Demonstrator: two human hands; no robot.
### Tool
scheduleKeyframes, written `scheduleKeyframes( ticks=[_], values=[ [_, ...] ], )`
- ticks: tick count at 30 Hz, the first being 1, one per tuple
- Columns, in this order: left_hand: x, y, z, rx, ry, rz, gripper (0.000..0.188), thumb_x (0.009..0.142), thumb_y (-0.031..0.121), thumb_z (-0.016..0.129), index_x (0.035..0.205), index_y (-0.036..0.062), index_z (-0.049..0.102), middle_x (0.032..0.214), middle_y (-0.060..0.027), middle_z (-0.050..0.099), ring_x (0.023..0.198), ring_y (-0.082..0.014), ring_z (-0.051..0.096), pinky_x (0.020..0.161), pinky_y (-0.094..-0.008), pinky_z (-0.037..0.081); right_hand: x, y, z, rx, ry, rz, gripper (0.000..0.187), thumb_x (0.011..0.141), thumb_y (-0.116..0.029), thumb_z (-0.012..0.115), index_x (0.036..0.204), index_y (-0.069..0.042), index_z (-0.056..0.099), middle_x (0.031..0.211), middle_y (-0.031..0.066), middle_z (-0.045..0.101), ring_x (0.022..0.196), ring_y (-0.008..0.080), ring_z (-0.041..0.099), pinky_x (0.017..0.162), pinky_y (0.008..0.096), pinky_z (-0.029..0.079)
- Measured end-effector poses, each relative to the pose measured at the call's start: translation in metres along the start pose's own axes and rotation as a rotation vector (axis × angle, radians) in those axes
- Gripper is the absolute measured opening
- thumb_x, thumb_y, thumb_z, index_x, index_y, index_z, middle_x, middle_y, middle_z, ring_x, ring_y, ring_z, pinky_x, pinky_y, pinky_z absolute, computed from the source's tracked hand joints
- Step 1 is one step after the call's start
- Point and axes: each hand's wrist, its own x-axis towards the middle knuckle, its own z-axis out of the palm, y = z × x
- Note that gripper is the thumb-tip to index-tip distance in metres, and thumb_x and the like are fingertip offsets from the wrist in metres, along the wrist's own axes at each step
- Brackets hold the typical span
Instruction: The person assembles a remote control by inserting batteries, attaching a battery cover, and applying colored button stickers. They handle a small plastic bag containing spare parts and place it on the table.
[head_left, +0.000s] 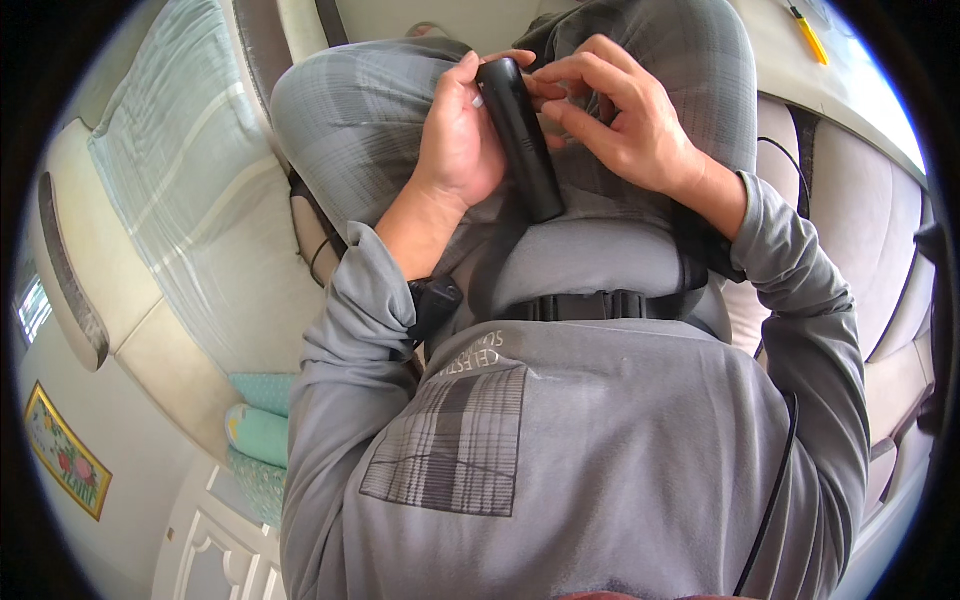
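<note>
A long black handheld device [520, 140] with a rounded top end stands slightly tilted above my lap; its exact kind does not show. My left hand [458, 150] is closed around it from the left, with the thumb up along its edge and fingertips showing past its far side. A small whitish bit shows between that hand and the device. Close to the device's right side is my right hand [635, 120], fingers bent, thumb and forefinger apart, with nothing visible between them. Whether its fingertips touch the device or the left fingertips, I cannot tell.
I sit on a light padded sofa [855, 235], a pale blue cover [190, 150] on its left part. Teal cushions [262, 435] lie behind at lower left. A light tabletop [850, 85] at upper right bears a yellow cutter knife [808, 36]. A black strap buckle [605, 305] crosses my waist.
</note>
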Motion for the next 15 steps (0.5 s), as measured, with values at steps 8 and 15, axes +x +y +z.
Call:
scheduleKeyframes(
  ticks=[8,15],
  values=[
    [-0.003,-0.002,0.007,0.103,-0.082,0.009,0.056,0.107,0.052,0.043,0.141,0.0075,0.051,0.12,-0.0142,0.066,0.107,-0.0261,0.067,0.087,-0.0466,0.061,0.007,-0.001,-0.003,0.071,0.036,-0.107,0.037,0.092,-0.008,0.07,0.129,-0.006,0.064,0.131,0.0103,0.058,0.109,0.0209,0.061,0.078,0.0283,0.05],
    [-0.005,0.0,0.014,0.222,-0.136,0.077,0.063,0.104,0.056,0.052,0.14,0.005,0.051,0.124,-0.0147,0.065,0.114,-0.0254,0.066,0.089,-0.0442,0.062,0.008,0.014,-0.006,0.184,-0.022,-0.095,0.036,0.095,-0.011,0.069,0.13,-0.004,0.059,0.133,0.0089,0.057,0.109,0.0168,0.06,0.082,0.027,0.049]
  ],
)
